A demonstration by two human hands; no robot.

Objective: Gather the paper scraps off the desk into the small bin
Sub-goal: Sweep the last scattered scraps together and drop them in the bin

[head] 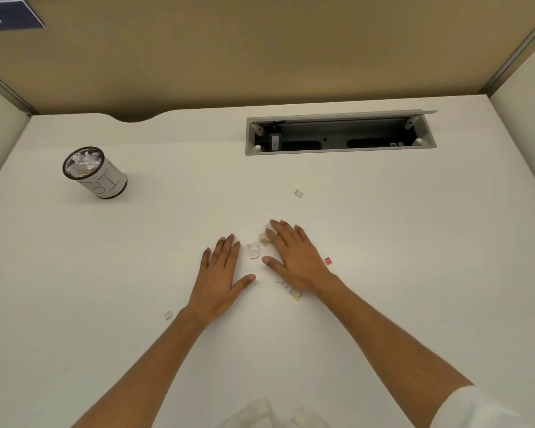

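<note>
Both of my hands lie flat, palms down, on the white desk [414, 242]. My left hand [221, 273] and my right hand [295, 257] flank a pinkish paper scrap [254, 250]. A beige scrap [263, 239] touches my right fingers, and crumpled white scraps [292, 292] stick out from under my right palm. A red scrap [327, 260] lies just right of that hand. Single scraps rest farther off: one white scrap [298, 193] beyond my right hand, one grey-white scrap [167, 315] by my left wrist. The small bin [105, 180], a cylinder with a paper label, stands at the far left with several scraps inside.
An open cable tray [340, 134] is sunk into the desk at the back right. Tan partition panels [260, 50] wall the desk at the back and sides. A curved notch [136, 117] cuts the desk's rear edge.
</note>
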